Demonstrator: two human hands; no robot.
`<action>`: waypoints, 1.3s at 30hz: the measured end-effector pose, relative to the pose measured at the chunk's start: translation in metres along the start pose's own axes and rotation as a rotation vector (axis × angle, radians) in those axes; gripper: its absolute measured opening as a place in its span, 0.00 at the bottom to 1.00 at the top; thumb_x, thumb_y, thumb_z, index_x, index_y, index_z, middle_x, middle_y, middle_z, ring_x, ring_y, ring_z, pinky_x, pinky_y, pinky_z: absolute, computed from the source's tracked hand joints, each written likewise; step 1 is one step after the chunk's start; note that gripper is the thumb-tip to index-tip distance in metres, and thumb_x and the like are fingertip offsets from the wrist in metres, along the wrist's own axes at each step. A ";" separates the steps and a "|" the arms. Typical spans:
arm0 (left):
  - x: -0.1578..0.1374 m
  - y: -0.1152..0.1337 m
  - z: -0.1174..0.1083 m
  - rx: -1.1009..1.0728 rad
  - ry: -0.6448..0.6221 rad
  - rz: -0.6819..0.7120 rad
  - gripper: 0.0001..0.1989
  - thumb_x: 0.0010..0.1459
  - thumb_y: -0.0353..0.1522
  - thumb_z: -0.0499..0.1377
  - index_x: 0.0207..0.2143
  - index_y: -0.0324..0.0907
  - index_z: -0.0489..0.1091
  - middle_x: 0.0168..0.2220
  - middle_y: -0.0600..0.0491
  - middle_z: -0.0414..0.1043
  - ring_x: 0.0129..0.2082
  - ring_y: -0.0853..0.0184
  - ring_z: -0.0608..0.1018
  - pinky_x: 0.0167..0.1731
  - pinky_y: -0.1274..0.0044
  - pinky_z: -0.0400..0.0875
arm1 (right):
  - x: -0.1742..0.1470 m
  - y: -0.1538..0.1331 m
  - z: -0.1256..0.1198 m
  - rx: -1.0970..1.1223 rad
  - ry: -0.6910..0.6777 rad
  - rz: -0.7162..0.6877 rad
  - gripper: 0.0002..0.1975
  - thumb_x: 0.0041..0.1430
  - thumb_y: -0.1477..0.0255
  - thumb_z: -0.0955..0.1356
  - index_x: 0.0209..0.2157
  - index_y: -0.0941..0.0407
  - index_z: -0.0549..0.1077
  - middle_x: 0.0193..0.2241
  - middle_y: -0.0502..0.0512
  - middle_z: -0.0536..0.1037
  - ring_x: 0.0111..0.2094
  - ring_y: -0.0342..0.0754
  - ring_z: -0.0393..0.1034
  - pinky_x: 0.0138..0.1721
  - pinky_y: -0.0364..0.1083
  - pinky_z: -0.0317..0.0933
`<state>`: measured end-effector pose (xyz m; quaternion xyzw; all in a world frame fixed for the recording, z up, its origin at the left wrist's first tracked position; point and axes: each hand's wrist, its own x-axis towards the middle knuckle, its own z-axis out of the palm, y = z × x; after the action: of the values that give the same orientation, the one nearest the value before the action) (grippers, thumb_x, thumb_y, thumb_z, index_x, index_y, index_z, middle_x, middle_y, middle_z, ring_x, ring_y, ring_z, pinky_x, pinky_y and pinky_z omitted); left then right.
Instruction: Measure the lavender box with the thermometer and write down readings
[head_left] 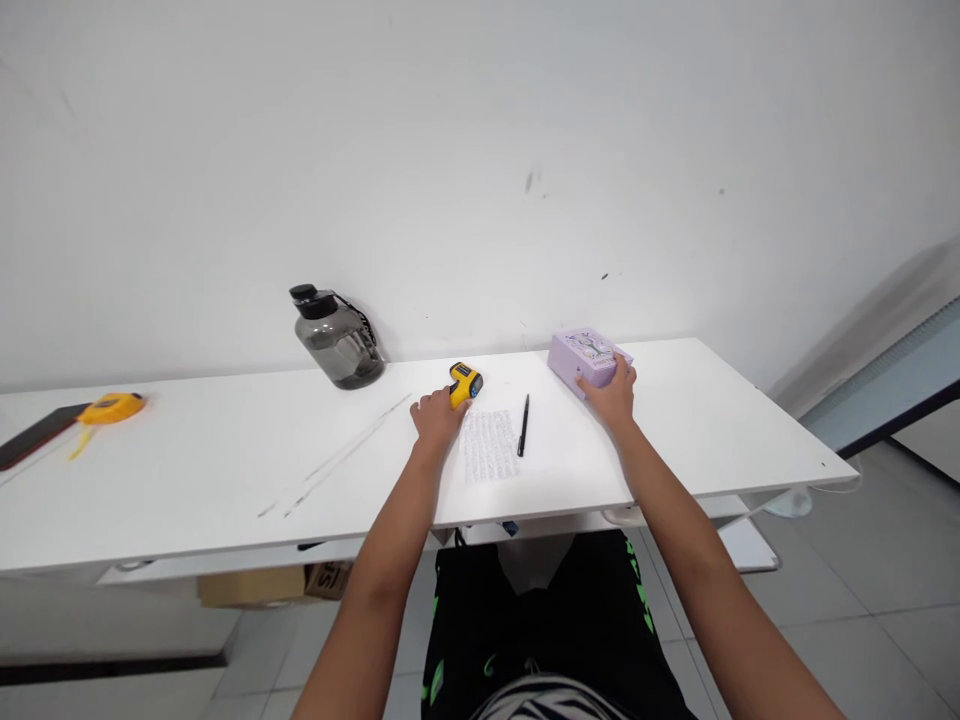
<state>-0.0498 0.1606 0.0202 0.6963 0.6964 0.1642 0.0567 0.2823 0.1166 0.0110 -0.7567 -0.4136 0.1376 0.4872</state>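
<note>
My left hand (435,414) is closed around a yellow-and-black infrared thermometer (466,384), whose small screen end points up and to the right. Just below that hand lies a sheet of paper (490,447) covered with handwritten lines. A black pen (523,425) rests to the right of the sheet, between both hands. Near the wall, my right hand (613,396) grips the near corner of a purple box (574,365) with a printed top, thumb on one side and fingers on the other. The box sits on the white table (577,470).
Left of the thermometer, a grey jug-like water bottle (341,345) with a black cap stands against the wall. At the far left are an orange tape measure (112,408) and a dark flat object (37,436). Below the table is a cardboard box (255,586).
</note>
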 end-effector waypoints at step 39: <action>-0.025 0.036 0.007 -1.866 -0.727 -0.047 0.25 0.49 0.26 0.72 0.50 0.40 0.72 0.32 0.55 0.77 0.34 0.66 0.82 0.43 0.68 0.79 | -0.051 -0.023 0.046 1.152 -0.707 0.254 0.32 0.48 0.55 0.79 0.52 0.43 0.69 0.52 0.49 0.79 0.49 0.51 0.78 0.48 0.56 0.76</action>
<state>-0.0125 0.1357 0.0213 0.3673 0.2432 0.4210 0.7929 0.2113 0.1103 -0.0020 -0.3291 -0.3167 0.6301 0.6280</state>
